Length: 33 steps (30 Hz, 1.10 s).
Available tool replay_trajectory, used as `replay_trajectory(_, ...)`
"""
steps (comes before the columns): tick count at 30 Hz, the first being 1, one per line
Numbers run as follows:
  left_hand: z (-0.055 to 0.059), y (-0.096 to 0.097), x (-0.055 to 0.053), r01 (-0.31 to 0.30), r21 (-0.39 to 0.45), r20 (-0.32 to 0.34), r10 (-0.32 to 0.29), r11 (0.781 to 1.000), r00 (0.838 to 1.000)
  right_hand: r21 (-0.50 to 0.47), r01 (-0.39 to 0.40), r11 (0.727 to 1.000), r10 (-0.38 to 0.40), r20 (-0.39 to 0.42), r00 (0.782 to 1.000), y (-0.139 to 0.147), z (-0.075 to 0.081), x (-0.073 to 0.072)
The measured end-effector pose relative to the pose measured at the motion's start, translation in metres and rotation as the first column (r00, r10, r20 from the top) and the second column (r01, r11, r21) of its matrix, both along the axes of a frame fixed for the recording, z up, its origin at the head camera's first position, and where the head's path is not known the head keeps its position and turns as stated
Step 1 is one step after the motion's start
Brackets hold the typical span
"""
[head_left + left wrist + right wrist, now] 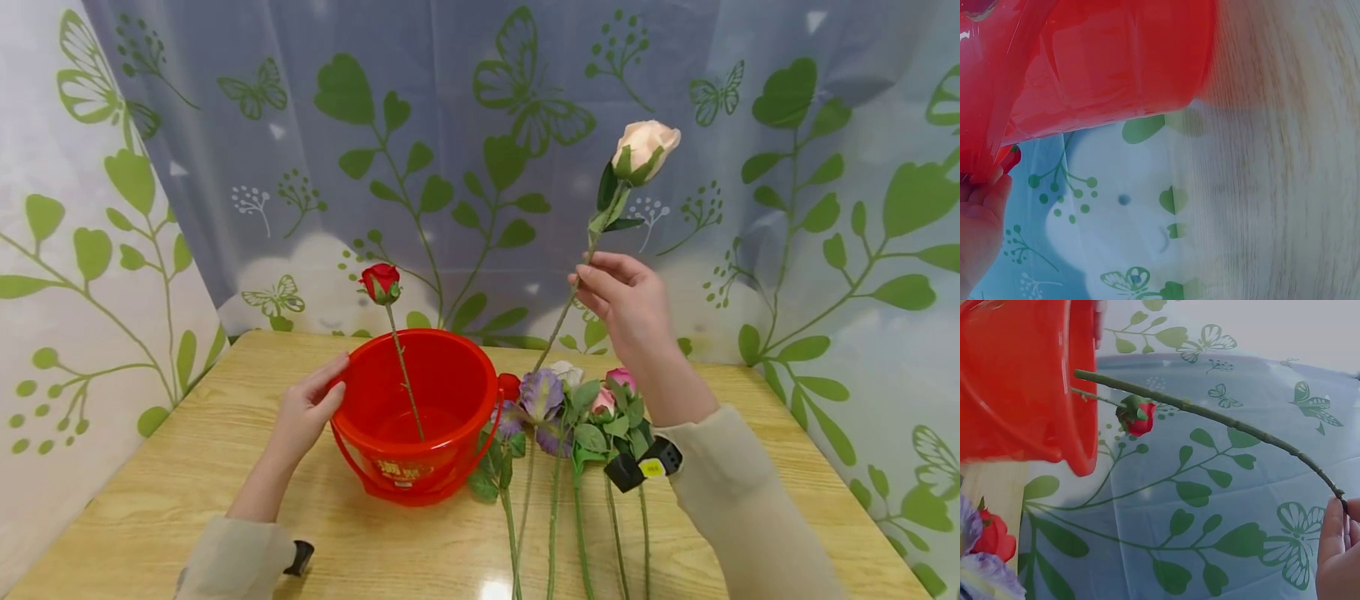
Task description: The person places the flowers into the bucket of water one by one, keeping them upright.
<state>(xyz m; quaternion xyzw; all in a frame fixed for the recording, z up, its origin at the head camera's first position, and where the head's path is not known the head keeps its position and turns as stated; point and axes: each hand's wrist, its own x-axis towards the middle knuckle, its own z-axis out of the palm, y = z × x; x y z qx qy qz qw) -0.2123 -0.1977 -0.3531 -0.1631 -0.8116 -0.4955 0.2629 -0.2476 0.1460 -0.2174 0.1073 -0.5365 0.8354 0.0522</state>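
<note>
Pinching the cream rose (617, 200) below its leaves (606, 187), the right hand (633, 302) looks well placed imo: probably light, bendy stem (557, 333), squashy petals (648, 143) above.

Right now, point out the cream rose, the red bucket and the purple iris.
Cream rose (647, 152): head view, on its petals.
Red bucket (452, 390): head view, on its inner wall.
Purple iris (542, 393): head view, on its upper petals.
</note>
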Motion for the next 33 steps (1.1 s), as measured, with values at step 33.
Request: replay_trajectory(33, 0.002, 0.001, 0.004, 0.002, -0.004, 0.016, -0.002, 1.000, 1.000, 0.268, -0.045, 0.962, 0.036, 0.040, 0.999, -0.076, -0.062, -0.008)
